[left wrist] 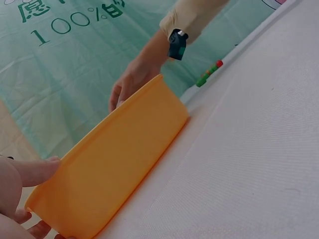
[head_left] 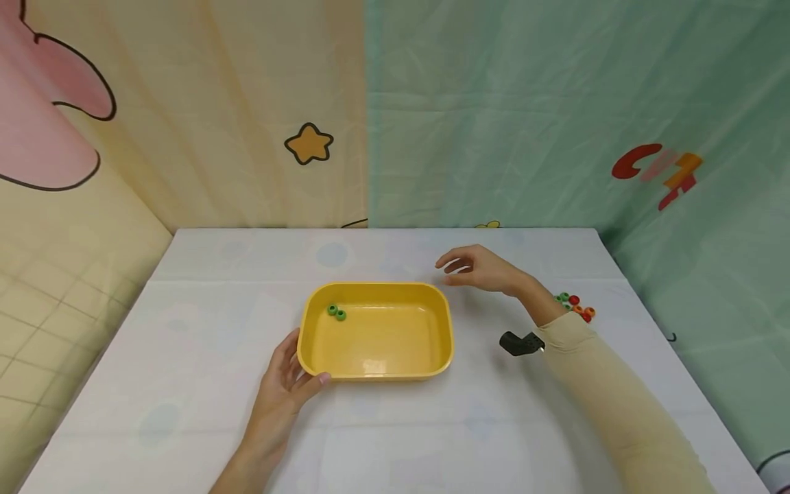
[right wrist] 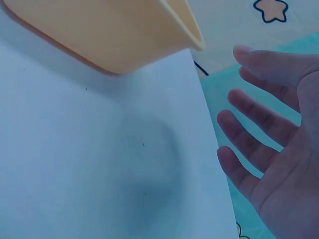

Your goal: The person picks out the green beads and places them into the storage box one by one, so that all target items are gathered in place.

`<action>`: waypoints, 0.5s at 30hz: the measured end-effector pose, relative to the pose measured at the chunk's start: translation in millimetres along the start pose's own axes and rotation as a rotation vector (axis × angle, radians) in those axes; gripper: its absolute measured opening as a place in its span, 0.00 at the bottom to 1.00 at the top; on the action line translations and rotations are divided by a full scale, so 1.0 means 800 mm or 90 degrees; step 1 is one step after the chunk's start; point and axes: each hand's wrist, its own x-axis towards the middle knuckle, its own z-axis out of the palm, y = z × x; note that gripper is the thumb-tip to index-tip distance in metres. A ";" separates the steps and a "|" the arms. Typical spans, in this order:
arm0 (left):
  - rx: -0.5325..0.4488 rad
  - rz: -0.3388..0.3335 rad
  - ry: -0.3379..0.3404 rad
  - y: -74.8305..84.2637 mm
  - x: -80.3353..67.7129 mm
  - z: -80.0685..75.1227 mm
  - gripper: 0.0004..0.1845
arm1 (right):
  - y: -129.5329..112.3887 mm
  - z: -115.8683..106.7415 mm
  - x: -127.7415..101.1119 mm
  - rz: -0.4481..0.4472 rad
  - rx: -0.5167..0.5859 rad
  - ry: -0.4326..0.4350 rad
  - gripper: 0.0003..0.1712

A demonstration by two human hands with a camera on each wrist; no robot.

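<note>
In the head view, your left hand (head_left: 280, 391) grips the yellow tray (head_left: 382, 343) by its near left corner, thumb on the near rim and fingers along the left side. The tray stands on the white table (head_left: 185, 343) in front of you, and 2 green beads (head_left: 332, 310) lie inside it, toward the far left. If your thumb presses the rim too strongly, I think the tray may tip toward you, and such round beads would roll. Your right hand (head_left: 484, 269) hangs near the far right corner, fingers loosely bent, with nothing seen in it. Beside your right sleeve (head_left: 617, 391) lie the loose beads (head_left: 574, 300), green, red and orange, partly hidden by it. To me this is the bigger danger: a sleeve lowered carelessly could brush and scatter them. Also the black device (head_left: 521, 344) at your cuff could catch them.

In the left wrist view, your thumb is over the rim and fingertips show at the outer wall. You hold only 1 end, so a bump at the other end could turn the tray.

In the right wrist view, your fingers are spread and hold nothing, apart from the tray. No beads are visible here, so this view would not warn you about them.
</note>
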 end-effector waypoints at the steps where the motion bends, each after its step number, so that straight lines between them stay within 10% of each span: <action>1: -0.001 0.000 -0.001 0.000 0.000 0.000 0.50 | 0.002 -0.003 -0.006 0.005 0.001 0.006 0.20; 15: 0.001 0.004 -0.015 -0.002 0.003 0.000 0.50 | 0.039 -0.036 -0.081 0.084 -0.033 0.086 0.20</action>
